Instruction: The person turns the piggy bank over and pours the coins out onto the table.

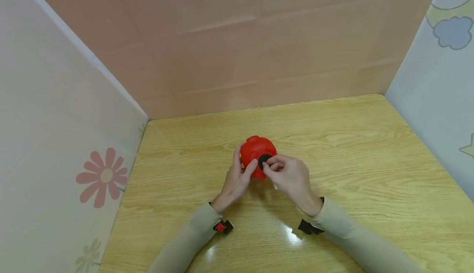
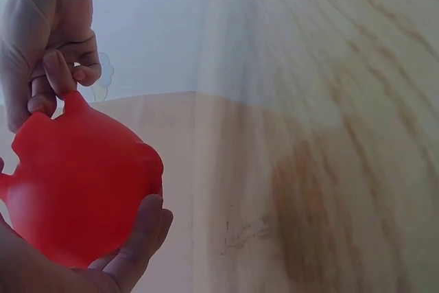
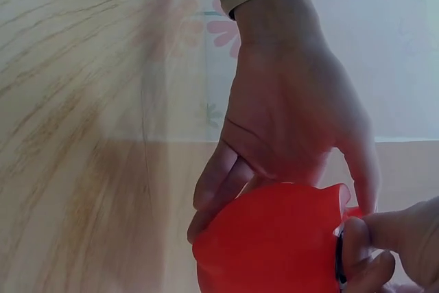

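Note:
A glossy red, rounded plastic piggy bank [image 1: 257,144] with stubby projections is held up above the table, around the middle of the head view. My left hand [image 1: 237,179] grips its left side, thumb on the near face and fingers round the far side. A black round stopper [image 1: 263,158] sits against the bank's face turned toward me. My right hand [image 1: 292,177] pinches the stopper's edge between thumb and fingers. In the left wrist view the bank [image 2: 82,176] hides the stopper. Only the stopper's dark edge [image 3: 339,259] shows in the right wrist view.
Under both hands lies a light wood-grain table [image 1: 185,153]. A plain pinkish-brown panel [image 1: 222,51] stands behind it. The left wall [image 1: 48,100] carries printed flowers, and the right wall [image 1: 437,84] has clouds and stars.

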`<action>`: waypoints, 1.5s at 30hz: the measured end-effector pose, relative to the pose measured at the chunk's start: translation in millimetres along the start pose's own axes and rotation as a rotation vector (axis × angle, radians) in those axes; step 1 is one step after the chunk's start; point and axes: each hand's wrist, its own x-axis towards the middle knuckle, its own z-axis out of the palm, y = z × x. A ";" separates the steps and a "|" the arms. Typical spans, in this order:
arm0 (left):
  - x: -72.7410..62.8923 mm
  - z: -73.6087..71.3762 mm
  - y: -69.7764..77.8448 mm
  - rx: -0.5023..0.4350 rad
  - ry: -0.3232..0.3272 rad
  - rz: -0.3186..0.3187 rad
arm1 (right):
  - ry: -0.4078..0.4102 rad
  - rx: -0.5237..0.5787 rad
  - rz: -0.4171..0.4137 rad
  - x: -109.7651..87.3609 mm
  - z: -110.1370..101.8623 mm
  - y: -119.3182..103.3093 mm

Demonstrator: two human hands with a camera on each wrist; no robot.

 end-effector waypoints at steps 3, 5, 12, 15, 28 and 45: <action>-0.3 0.7 -0.8 0.016 0.007 -0.001 | -0.011 -0.020 0.007 -0.8 1.4 0.4; -0.1 0.9 -1.6 0.020 0.007 -0.001 | -0.015 -0.032 0.007 -1.4 2.5 1.1; -0.2 0.8 -5.0 0.037 0.002 -0.016 | -0.014 -0.072 -0.042 -3.0 4.7 3.1; -0.7 0.4 -6.4 0.038 -0.016 -0.020 | 0.003 -0.111 -0.084 -4.6 5.7 4.0; -3.2 -2.9 -6.6 0.058 -0.085 -0.014 | 0.054 -0.202 -0.261 -13.3 6.0 5.9; -1.0 -7.7 -7.7 0.083 -0.113 -0.007 | -0.018 -0.258 -0.498 -7.0 -0.7 10.8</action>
